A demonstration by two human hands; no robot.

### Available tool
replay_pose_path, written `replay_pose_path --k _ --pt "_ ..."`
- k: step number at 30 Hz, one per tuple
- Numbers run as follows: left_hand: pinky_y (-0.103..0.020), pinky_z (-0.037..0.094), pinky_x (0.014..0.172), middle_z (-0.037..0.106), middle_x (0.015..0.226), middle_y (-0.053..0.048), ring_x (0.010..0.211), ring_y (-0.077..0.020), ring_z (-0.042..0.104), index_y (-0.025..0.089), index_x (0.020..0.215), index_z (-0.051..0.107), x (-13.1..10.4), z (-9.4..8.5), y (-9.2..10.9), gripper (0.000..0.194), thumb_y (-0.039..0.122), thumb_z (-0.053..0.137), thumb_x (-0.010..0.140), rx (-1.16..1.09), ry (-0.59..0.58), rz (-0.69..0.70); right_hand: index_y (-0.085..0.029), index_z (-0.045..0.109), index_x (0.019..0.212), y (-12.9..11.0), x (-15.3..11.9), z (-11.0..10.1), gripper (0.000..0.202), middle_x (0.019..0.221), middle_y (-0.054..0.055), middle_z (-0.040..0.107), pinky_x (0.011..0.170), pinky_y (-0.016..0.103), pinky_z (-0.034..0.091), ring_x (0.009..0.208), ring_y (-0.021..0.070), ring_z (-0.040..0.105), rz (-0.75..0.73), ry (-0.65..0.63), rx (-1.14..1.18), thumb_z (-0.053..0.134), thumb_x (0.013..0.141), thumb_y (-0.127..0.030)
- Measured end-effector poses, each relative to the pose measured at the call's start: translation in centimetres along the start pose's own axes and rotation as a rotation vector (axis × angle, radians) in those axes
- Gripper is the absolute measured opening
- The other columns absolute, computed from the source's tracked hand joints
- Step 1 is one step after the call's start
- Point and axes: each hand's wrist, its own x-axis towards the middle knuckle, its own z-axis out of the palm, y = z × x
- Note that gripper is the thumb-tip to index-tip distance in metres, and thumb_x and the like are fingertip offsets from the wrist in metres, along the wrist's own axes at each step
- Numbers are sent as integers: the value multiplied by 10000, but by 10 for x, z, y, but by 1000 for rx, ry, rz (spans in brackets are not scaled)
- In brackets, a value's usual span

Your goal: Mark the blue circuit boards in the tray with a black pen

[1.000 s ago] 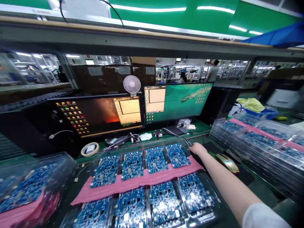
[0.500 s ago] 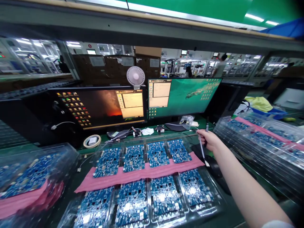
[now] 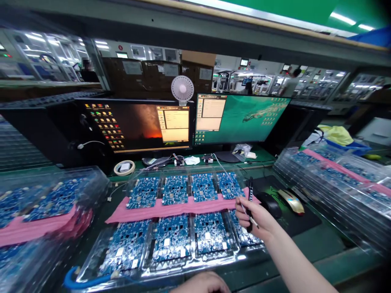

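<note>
My right hand (image 3: 256,215) is closed above the right end of the front tray, holding a black marker pen (image 3: 251,189) upright. A thin white cable (image 3: 243,209) is pinched in the same fingers, its small end hanging below them. Under and beside this hand lie blue circuit boards (image 3: 203,187) in a clear plastic tray (image 3: 146,267), with a pink strip (image 3: 177,207) across the middle. My left hand (image 3: 201,283) shows only in part at the bottom edge, in front of the tray, its fingers mostly hidden. A blue cord (image 3: 71,280) curves at the tray's near left corner.
Two monitors (image 3: 244,118) stand behind, a small white fan (image 3: 182,88) on top. More trays of boards are stacked at left (image 3: 88,179) and right (image 3: 320,183). A black mouse (image 3: 271,204) and a gold mouse (image 3: 291,201) lie at right. Tape (image 3: 124,167) lies behind the tray.
My right hand has come nearer and left, bringing the marker pen and white cable over the tray. My left hand and the blue cord have come into view at the bottom.
</note>
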Motion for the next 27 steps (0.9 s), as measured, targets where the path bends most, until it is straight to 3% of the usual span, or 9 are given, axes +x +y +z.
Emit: replay_pose_path --k 5,12,17,27 --pt "-260 427 778 621 958 -100 885 -168 565 166 978 600 4 -1 1 457 503 321 846 32 -10 42 -157 481 759 8 -16 13 308 588 -58 287 361 135 167 430 33 231 -6 -14 10 716 686 -342" --pt "-247 417 793 634 929 -84 868 -160 572 172 963 613 0 3 5 426 486 352 841 80 63 22 -150 516 744 19 -29 24 312 537 -64 285 358 137 178 414 34 235 -6 -13 -57 721 680 -376" --pt "-235 412 793 633 935 -88 872 -159 570 167 966 614 0 2 7 420 478 363 840 72 52 -5 -143 529 736 22 -30 21 354 450 -89 256 340 136 162 352 24 217 -12 -1 -145 722 657 -429" --pt "-234 391 815 631 943 -70 877 -145 563 186 981 613 -3 3 8 374 448 385 842 54 65 -21 -88 569 723 28 -22 13 394 518 14 513 310 123 197 343 49 382 -110 113 -364 718 646 -444"
